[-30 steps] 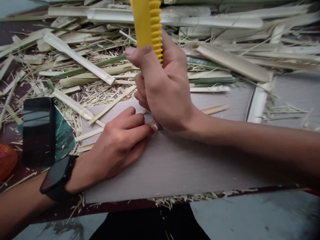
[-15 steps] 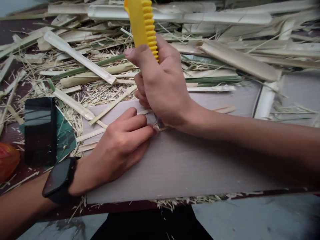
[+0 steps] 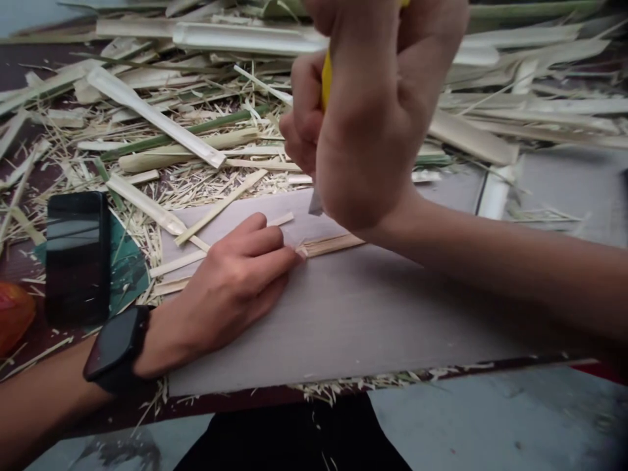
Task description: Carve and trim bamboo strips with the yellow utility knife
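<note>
My right hand point(image 3: 373, 131) is wrapped round a yellow utility knife point(image 3: 326, 82), raised over the grey board point(image 3: 343, 320). Its metal blade points down, a little above the board. Most of the handle is hidden by the fingers. On the board, my left hand point(image 3: 235, 278) presses with closed fingertips on the end of a pale plant strip point(image 3: 333, 245), whose end looks frayed. The strip runs right until my right wrist covers it. A black smartwatch point(image 3: 118, 350) sits on my left wrist. Other pale strips point(image 3: 176, 263) lie under and beside the left hand.
A phone point(image 3: 78, 258) lies at the left on a green piece point(image 3: 126, 265), near an orange-red object point(image 3: 14, 317). Split plant stalks point(image 3: 157, 114) and shavings cover the back of the table. Shavings also line the front edge point(image 3: 353, 386).
My right hand has lifted and moved right and nearer the camera with the knife, uncovering the strip and blade. My left hand stays nearly in place.
</note>
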`<action>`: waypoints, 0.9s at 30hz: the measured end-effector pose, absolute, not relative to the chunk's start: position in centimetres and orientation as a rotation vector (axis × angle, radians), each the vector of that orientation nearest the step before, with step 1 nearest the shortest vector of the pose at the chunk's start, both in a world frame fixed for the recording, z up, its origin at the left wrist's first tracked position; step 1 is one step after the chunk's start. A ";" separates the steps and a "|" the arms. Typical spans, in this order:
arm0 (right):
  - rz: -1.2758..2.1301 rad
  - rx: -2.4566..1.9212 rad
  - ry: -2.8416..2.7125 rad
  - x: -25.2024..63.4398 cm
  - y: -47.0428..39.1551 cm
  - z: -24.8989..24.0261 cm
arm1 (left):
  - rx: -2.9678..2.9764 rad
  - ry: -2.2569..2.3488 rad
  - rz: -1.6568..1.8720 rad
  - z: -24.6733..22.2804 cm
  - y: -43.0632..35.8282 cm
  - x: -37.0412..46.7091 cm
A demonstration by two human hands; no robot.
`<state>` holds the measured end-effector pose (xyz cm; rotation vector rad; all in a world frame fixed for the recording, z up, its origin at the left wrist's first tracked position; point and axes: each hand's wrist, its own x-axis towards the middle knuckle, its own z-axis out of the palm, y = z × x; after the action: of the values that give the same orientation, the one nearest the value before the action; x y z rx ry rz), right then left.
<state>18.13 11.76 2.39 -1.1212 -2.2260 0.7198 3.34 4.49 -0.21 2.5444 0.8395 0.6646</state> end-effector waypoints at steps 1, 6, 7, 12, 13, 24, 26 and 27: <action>0.664 -1.113 -2.267 18.7 12.0 2.5 | 2.551 0.833 0.673 -0.3 4.5 3.3; 0.348 -1.167 -2.451 22.3 13.4 1.9 | 2.577 0.893 0.724 -0.3 4.2 3.5; 0.262 -1.223 -2.485 22.8 13.5 1.8 | 2.562 0.917 0.716 -0.1 4.1 3.6; -0.155 -1.263 -2.596 23.7 12.0 2.6 | 2.438 1.026 0.634 1.3 3.4 3.7; -0.182 -1.185 -2.614 24.0 11.4 3.0 | 2.436 1.044 0.648 1.5 3.4 3.6; -0.056 -0.625 -2.928 25.8 7.6 3.3 | 2.381 1.130 0.758 3.1 3.2 2.9; 0.031 -0.579 -2.888 26.0 7.6 3.4 | 2.333 1.091 0.766 3.5 3.0 2.9; 0.095 -0.555 -2.863 26.1 7.7 3.4 | 2.310 1.057 0.779 3.6 2.9 2.9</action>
<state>26.13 7.65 3.42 -0.5555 -2.8626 0.0950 2.87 2.88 3.61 2.3100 1.0570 0.7792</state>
